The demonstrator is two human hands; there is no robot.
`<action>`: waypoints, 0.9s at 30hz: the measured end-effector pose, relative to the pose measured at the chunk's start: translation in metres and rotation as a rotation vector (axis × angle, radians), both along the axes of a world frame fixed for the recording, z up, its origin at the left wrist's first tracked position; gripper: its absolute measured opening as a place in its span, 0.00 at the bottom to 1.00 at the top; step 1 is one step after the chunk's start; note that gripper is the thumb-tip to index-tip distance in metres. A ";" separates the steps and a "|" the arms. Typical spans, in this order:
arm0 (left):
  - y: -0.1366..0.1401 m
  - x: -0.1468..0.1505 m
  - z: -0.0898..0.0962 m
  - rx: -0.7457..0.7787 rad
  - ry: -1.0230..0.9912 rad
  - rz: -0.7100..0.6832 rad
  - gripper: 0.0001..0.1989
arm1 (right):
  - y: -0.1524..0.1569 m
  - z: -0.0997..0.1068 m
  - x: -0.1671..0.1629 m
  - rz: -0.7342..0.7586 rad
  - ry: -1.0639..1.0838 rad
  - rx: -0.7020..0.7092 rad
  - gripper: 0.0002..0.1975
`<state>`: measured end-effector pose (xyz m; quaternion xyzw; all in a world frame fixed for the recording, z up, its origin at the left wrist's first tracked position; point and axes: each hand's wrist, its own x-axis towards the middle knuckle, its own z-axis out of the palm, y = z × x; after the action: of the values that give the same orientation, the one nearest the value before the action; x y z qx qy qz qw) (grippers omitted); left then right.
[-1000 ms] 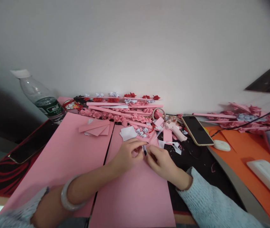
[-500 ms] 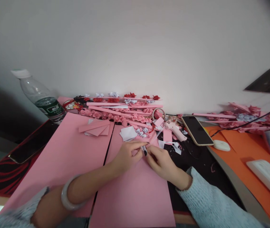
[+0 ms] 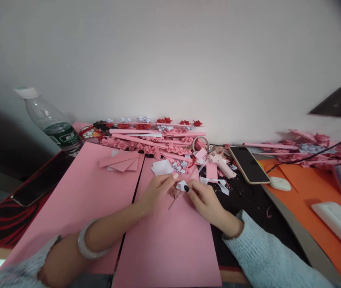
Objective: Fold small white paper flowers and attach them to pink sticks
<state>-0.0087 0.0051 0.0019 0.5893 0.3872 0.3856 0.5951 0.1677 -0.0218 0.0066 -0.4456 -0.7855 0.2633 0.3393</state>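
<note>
Above the pink paper sheet [image 3: 170, 248], both hands work close together. My right hand [image 3: 205, 200] pinches a small folded white paper piece [image 3: 181, 185], its dark-nailed thumb pressed against it. My left hand [image 3: 158, 194], with a pale bangle on the wrist, is just left of that piece, thumb raised and fingers curled. A thin stick [image 3: 172, 204] slants down from under the left fingers and seems gripped by them; its upper end is hidden. Just beyond the hands lie white paper squares [image 3: 162, 167] and small white paper flowers [image 3: 180, 166].
Pink paper rolls [image 3: 140, 139] and paper roses line the wall. A glue gun [image 3: 222, 164], phone [image 3: 249, 165] and white case [image 3: 280, 184] lie to the right. Folded pink papers [image 3: 122, 161] rest on the left sheet; a water bottle [image 3: 52, 122] stands behind.
My hands have moved slightly apart. The white paper piece now shows more fully at the right fingertips, the left thumb has lifted, and the thin stick has come into view.
</note>
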 end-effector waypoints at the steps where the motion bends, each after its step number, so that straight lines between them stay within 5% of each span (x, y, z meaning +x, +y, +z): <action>1: 0.001 0.000 -0.001 -0.025 0.013 -0.008 0.20 | 0.000 0.000 0.000 0.013 0.006 -0.004 0.10; 15: 0.006 -0.004 -0.005 -0.096 0.014 -0.306 0.23 | 0.000 -0.003 0.002 0.056 0.117 -0.157 0.11; 27: 0.005 -0.005 -0.005 -0.047 0.060 -0.337 0.22 | 0.000 -0.003 0.002 0.063 0.188 -0.205 0.13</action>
<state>-0.0137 0.0105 -0.0035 0.6430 0.3095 0.2533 0.6531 0.1699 -0.0217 0.0031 -0.4261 -0.7328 0.3935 0.3557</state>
